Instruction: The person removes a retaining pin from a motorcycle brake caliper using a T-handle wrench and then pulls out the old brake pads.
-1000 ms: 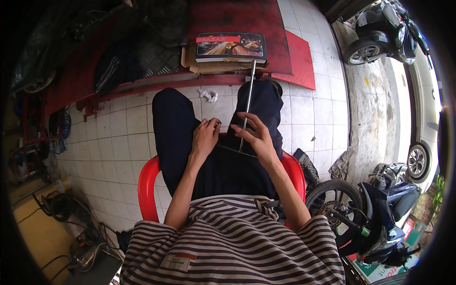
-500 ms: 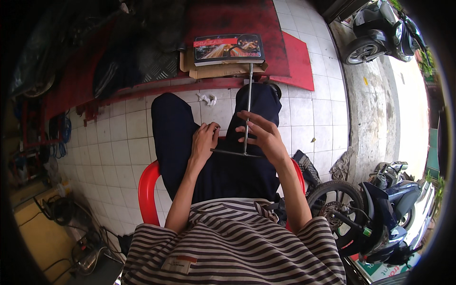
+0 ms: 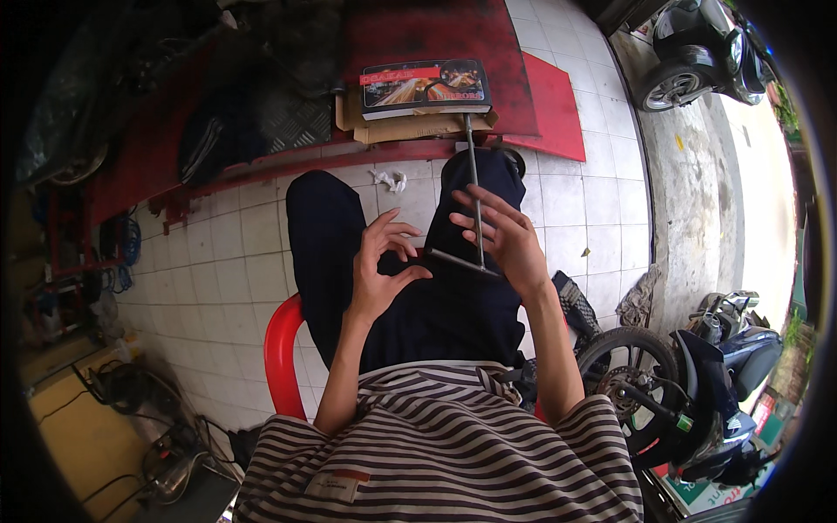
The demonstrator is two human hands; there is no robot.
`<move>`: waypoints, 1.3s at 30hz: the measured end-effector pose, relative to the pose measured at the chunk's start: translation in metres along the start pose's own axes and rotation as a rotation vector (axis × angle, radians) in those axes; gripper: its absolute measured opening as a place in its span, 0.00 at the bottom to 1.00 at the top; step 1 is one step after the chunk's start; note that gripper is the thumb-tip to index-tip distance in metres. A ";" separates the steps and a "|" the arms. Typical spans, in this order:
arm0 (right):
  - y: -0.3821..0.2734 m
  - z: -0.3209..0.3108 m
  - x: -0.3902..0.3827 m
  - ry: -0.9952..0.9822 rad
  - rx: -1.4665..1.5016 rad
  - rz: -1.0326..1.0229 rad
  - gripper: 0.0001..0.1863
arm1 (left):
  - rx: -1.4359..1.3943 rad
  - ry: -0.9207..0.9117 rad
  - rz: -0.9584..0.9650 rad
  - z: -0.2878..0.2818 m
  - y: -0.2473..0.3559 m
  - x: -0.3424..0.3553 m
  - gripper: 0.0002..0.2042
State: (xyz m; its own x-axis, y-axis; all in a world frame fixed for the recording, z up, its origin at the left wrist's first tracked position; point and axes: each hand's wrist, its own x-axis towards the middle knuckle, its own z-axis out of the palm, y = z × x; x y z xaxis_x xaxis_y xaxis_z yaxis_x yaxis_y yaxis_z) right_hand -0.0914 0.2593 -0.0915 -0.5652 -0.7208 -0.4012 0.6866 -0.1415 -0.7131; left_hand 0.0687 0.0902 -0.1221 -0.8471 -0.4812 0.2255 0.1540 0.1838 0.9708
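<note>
Above the lap, left fingers gape empty; right fingers spread, touching a T-bar.

Two hands, one T-handle; one chair

The right hand has its fingers at the shaft of a T-shaped metal tool, while the left hand, thumb and fingers parted, hangs near the crossbar's end, above dark trousers.

The floor is tiled white, a red chair is plonked on it, far right's kinda washed out by daylight.
</note>
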 end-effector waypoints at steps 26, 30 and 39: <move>-0.038 0.060 0.003 -0.112 -0.817 -0.535 0.10 | 0.499 0.313 0.313 -0.047 0.087 0.078 0.08; -0.066 0.090 0.033 -0.111 -0.678 -0.764 0.08 | 0.611 0.373 0.362 -0.064 0.096 0.101 0.06; -0.108 0.135 0.106 0.045 -0.519 -0.962 0.09 | 1.082 0.205 0.654 -0.067 0.078 0.190 0.06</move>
State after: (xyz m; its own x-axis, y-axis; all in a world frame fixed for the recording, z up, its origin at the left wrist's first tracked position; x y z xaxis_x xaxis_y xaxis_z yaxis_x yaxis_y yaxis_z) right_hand -0.1636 0.1066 0.0205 -0.7857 -0.4347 0.4402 -0.3214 -0.3212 -0.8908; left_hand -0.0465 -0.0447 0.0021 -0.6624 -0.1423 0.7355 -0.0614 0.9888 0.1360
